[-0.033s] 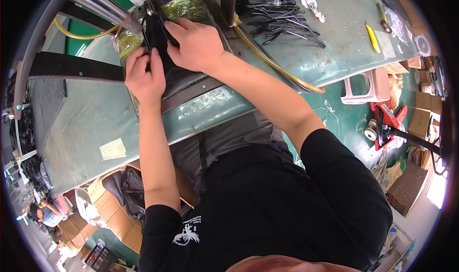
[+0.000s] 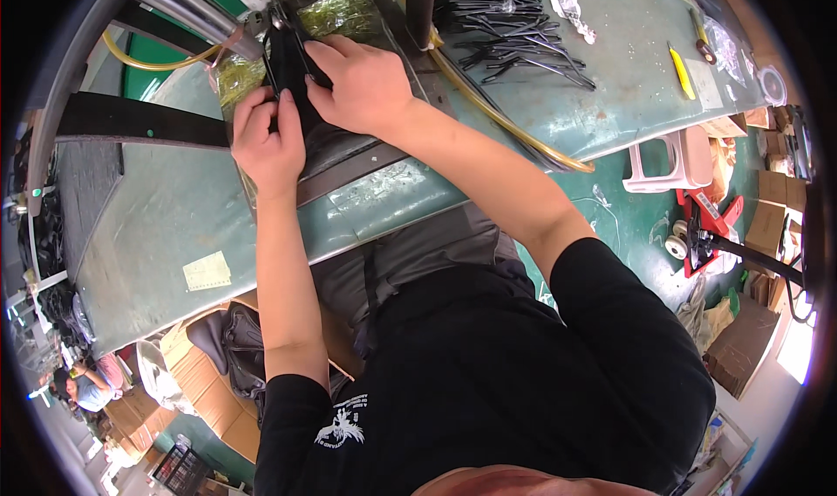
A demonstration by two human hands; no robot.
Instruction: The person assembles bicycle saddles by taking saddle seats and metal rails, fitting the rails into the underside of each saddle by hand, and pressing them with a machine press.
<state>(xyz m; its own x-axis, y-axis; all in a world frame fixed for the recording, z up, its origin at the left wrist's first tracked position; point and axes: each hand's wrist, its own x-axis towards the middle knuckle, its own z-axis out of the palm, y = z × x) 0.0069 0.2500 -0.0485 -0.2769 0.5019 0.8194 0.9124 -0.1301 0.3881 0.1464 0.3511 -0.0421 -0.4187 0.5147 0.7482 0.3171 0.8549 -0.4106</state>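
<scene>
A dark, soft-looking black piece with strap-like edges runs up to a metal clamp-like head at the machine. My left hand is closed at its left edge, fingers curled. Across from it, my right hand pinches the right edge between thumb and fingers. Both hands stay just below the metal head, above a dark plate on the green bench. The machine hides the black piece's far end, and my fingers cover parts of its edges.
A thick metal cylinder and a dark bar stand left of my hands. Yellow tubing crosses the bench at right. Several black strips lie beyond it, with a yellow cutter farther right. An open carton sits below the bench.
The whole view has shifted very slightly. Both hands keep their hold on the black piece, with no clear movement of their own.
</scene>
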